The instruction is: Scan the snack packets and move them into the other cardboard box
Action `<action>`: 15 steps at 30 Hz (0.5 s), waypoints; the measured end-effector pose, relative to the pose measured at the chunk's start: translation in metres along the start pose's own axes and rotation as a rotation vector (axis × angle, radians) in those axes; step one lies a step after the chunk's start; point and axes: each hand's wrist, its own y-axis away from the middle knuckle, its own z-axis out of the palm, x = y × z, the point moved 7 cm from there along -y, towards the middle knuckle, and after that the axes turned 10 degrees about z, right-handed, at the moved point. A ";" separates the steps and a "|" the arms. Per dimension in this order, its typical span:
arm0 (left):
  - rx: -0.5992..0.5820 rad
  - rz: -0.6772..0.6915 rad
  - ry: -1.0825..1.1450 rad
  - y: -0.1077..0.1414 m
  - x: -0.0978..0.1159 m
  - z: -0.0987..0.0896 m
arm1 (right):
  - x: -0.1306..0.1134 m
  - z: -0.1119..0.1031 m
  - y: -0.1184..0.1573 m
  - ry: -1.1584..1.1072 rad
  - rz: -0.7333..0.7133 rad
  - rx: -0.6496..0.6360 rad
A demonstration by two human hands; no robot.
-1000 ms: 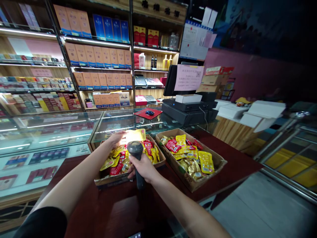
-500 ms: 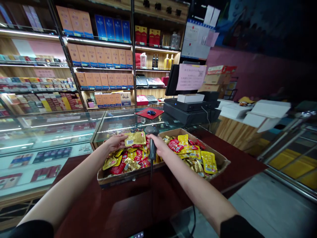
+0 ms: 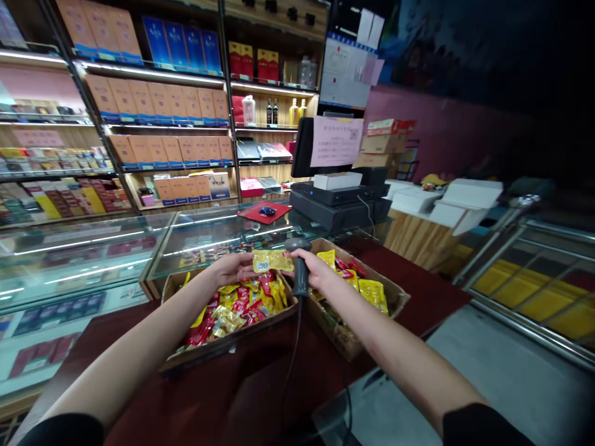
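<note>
Our left hand grasps the packet, between our hands and above a box. Our right hand grips the scanner, shifted since a second ago from below the packet, then brightly lit, to its right end.

Obstacle before boxes: apparently slack cable

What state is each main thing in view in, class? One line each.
Gold packet: held by left hand
Scanner: upright in right hand, cable hanging
Left carton: open, filled with packets
Right carton: open, holding packets
Mouse: resting on red mat
Monitor: partly covered by paper sheet
</note>
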 end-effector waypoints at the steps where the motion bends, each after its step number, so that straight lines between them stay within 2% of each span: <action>1: -0.031 -0.014 0.000 -0.009 -0.002 0.012 | -0.007 -0.012 0.001 0.011 -0.002 0.026; 7: -0.166 -0.054 -0.059 -0.070 -0.019 0.097 | -0.053 -0.083 0.022 -0.041 -0.095 0.187; 9: -0.151 -0.027 -0.160 -0.088 -0.027 0.117 | -0.065 -0.108 0.031 -0.095 -0.127 0.244; 11: -0.067 0.048 -0.299 -0.104 -0.030 0.122 | -0.075 -0.133 0.040 -0.161 -0.182 0.326; 13: -0.010 0.112 -0.399 -0.112 -0.029 0.117 | -0.081 -0.153 0.048 -0.220 -0.240 0.398; 15: -0.065 0.102 -0.432 -0.114 -0.027 0.107 | -0.082 -0.160 0.051 -0.250 -0.260 0.402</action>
